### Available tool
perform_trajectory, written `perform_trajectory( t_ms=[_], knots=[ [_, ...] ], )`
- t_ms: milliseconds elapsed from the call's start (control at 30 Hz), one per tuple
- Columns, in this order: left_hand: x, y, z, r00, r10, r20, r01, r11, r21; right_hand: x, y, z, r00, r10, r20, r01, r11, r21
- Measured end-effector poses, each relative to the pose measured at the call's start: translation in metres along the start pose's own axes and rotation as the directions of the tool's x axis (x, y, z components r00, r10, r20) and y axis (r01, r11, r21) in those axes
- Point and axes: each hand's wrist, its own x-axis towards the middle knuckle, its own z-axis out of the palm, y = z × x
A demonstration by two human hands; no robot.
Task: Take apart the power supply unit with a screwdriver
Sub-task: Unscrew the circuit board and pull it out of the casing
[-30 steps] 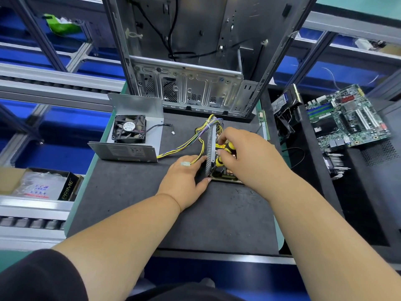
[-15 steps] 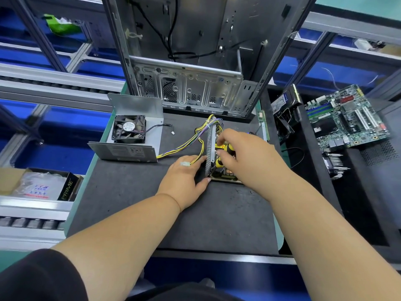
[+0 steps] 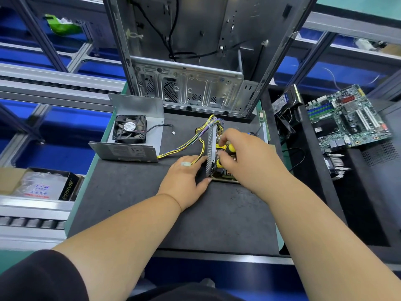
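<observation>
The opened power supply unit (image 3: 211,148) stands on the dark mat (image 3: 173,213), its perforated metal wall upright and its circuit board partly hidden under my right hand. My left hand (image 3: 184,179) rests against the wall's left side, thumb at its near corner. My right hand (image 3: 245,157) grips a yellow and black screwdriver (image 3: 225,149) over the board. Yellow and purple wires (image 3: 195,137) run from the unit to the left. The removed metal cover with a black fan (image 3: 130,129) lies at the mat's back left.
An empty computer case (image 3: 195,83) stands upright behind the mat. A green motherboard (image 3: 347,118) and a drive (image 3: 284,103) lie to the right. A cardboard box with bagged parts (image 3: 43,185) sits at the left, by aluminium rails.
My right hand has shifted slightly on the screwdriver. The left hand and the unit have stayed in place.
</observation>
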Motion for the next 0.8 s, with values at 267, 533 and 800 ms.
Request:
perform_trajectory(
  t_ms=[267,533,800],
  knots=[
    [0.0003,0.0000,0.0001,1.000,-0.001,-0.001,0.001,1.000,0.000,-0.0024,-0.0001,-0.0021,1.000,-0.014,-0.017,0.013,0.997,-0.074],
    [0.0004,-0.0007,0.0007,1.000,-0.007,0.004,0.007,1.000,-0.001,-0.0010,0.0008,-0.0025,1.000,-0.027,0.002,0.027,0.999,0.028],
    [0.0001,0.0001,0.0007,1.000,-0.012,-0.001,0.012,1.000,0.000,-0.0021,0.0020,-0.0003,1.000,-0.024,-0.017,0.023,0.996,-0.083]
  ],
)
